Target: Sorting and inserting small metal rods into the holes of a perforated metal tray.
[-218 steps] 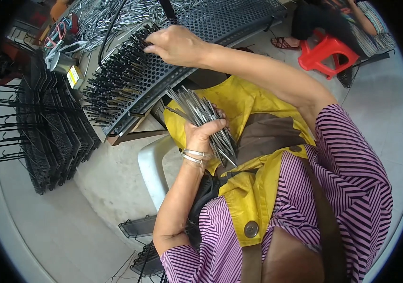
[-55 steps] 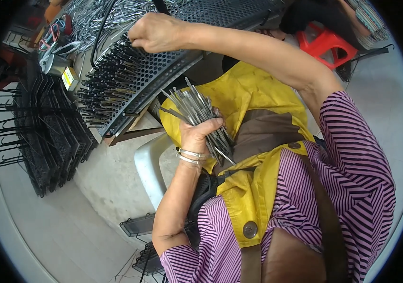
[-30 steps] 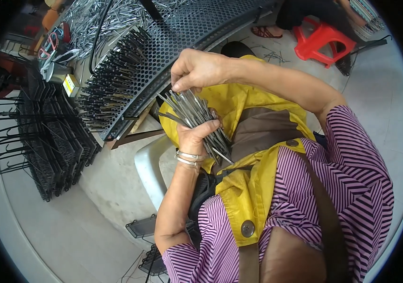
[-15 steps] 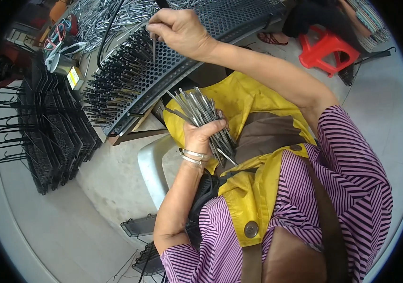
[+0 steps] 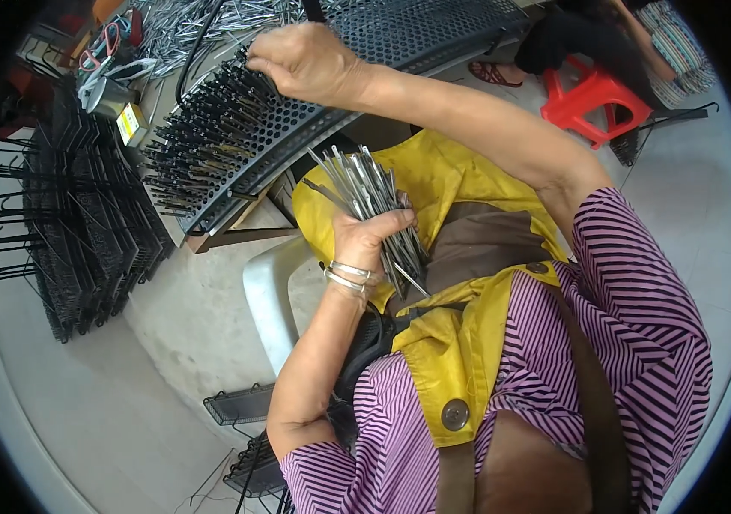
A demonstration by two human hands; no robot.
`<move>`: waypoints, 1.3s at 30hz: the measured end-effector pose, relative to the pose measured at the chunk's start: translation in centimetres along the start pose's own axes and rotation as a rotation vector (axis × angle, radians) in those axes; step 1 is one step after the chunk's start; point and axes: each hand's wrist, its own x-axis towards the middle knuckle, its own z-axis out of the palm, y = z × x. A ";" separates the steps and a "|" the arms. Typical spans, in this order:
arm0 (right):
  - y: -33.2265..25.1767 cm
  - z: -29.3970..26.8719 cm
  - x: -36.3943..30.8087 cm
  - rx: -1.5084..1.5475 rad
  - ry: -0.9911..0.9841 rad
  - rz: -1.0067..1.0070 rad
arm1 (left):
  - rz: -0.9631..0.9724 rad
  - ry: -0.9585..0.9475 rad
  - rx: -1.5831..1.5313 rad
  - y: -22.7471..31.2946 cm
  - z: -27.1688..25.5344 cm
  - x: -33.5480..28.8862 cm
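Observation:
My left hand is wrapped round a bundle of thin grey metal rods, held over my lap with the ends fanning out upward. Above the perforated dark metal rack, my right hand is closed, its fingers curled down beside the standing rods. What its fingertips hold, if anything, is hidden behind the hand and among the rods. Many dark-ended rods stand upright in the holes of the rack's left part; the holes further right show bare.
Loose metal rods lie heaped behind the rack. Black hooked wire racks stand at the left. A metal can, a yellow-white box and scissors are at the far left. A red stool and another person's foot are at the right.
My right hand has moved slightly left and its fingers have curled down towards the standing rods. The single rod it pinched no longer shows. My left hand keeps its bundle.

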 end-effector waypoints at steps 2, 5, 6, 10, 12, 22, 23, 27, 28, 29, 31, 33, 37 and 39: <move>-0.1 0.8 -0.5 -0.071 -0.180 -0.028 | -0.002 0.023 -0.002 0.0 0.1 0.0; -0.6 1.0 -1.6 -0.329 -0.367 -0.148 | -0.006 0.012 0.000 0.0 -0.1 0.1; -0.9 0.9 -1.7 -0.348 -0.352 -0.158 | -0.005 0.015 0.000 0.0 -0.3 0.1; -2.2 -1.5 -2.0 -0.155 -0.244 -0.095 | -0.031 0.011 0.012 0.0 -0.5 0.1; -3.3 -3.8 -2.0 0.115 -0.544 0.333 | -0.045 0.013 0.015 0.2 -0.1 0.1; -3.0 -5.8 -1.8 0.644 -0.664 0.638 | 0.014 -0.013 0.065 -0.2 -0.3 0.2; -2.7 -5.9 -1.5 0.675 -0.589 0.712 | 0.008 -0.008 0.040 -0.2 -0.3 0.2; -1.0 -4.9 -0.5 0.538 -0.117 0.547 | 0.002 -0.005 0.032 -0.2 -0.3 0.1; -0.4 -4.2 -0.4 0.539 -0.119 0.546 | 0.004 -0.005 0.033 -0.2 -0.4 0.1; 0.1 -3.6 -0.2 0.335 -0.010 0.413 | 0.003 -0.006 0.036 -0.2 -0.4 0.1; 0.8 -2.6 -0.4 0.133 0.097 0.280 | 0.008 -0.004 0.034 -0.3 -0.2 0.1; 0.8 -1.8 -0.5 0.084 0.107 0.231 | 0.015 -0.002 0.027 -0.3 -0.3 0.1; 1.1 -1.0 -0.5 0.031 0.072 0.140 | 0.000 -0.005 0.009 -0.2 -0.2 0.1; 1.1 -0.5 0.0 0.028 0.058 0.111 | -0.008 -0.010 0.007 -0.1 -0.1 0.0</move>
